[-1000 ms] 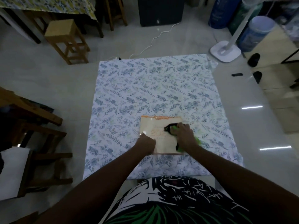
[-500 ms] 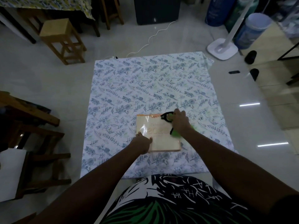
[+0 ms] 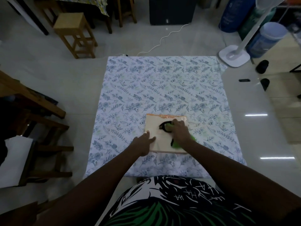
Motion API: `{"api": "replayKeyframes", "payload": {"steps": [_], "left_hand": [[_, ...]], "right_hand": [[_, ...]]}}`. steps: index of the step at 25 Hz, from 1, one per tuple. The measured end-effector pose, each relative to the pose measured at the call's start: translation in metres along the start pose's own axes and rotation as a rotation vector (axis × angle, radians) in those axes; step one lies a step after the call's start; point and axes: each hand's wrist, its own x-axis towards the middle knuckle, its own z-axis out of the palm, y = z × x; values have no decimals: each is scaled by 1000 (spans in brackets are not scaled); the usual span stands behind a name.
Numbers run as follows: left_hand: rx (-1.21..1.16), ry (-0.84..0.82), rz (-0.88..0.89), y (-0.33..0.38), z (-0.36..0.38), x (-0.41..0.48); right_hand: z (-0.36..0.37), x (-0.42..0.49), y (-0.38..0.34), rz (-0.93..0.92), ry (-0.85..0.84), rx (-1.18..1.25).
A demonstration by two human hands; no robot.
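Head view, dim light. Cream pack (image 3: 162, 144), flat and film-wrapped with an orange strip along its far edge, lies on the near half of the floral cloth (image 3: 162, 82), just ahead of the person's torso and square to the cloth's edges. Left hand (image 3: 143, 141) lies flat with fingers extended, pressing the pack's left margin; judged to be pinning it so it cannot slide under the stroke. Right hand (image 3: 180, 131) is wrapped over a black-and-green tool (image 3: 166, 127), which rests on the pack's right half, black loop pointing away and green end trailing toward the wrist. What the tool is stays unclear at this resolution: possibly a small iron, possibly a scrubber. The cloth probably serves as padding and keeps the pack off the tiled floor. A white cord (image 3: 164, 38) runs over the tiles to the cloth's far edge; I cannot tell whether it joins the tool. Wooden stool (image 3: 71, 26) and fan base (image 3: 233, 57) stand well apart from the work.
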Motion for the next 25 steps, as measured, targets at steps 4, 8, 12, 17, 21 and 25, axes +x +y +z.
{"api": "replayKeyframes", "payload": {"steps": [4,8,12,17,21,25], "left_hand": [[-124,188,32,-17,19,-6],[-231,425,-58,-26,40,-9],[-327,543,-177,-31,48,-12],[-335,542,-225,-35,47,-12],[-318,550,-231,-38,51,-12],[-349,559,-211,-37,58,-13]], "right_hand": [[1,24,-27,167,29,-13],[28,-19,-42,-170,-37,-16],[26,-20,-39,-293,-96,-72],[0,43,-53,-78,-36,-38],[0,47,-81,22,-24,22],[22,-10,-69,-251,-68,3]]}}
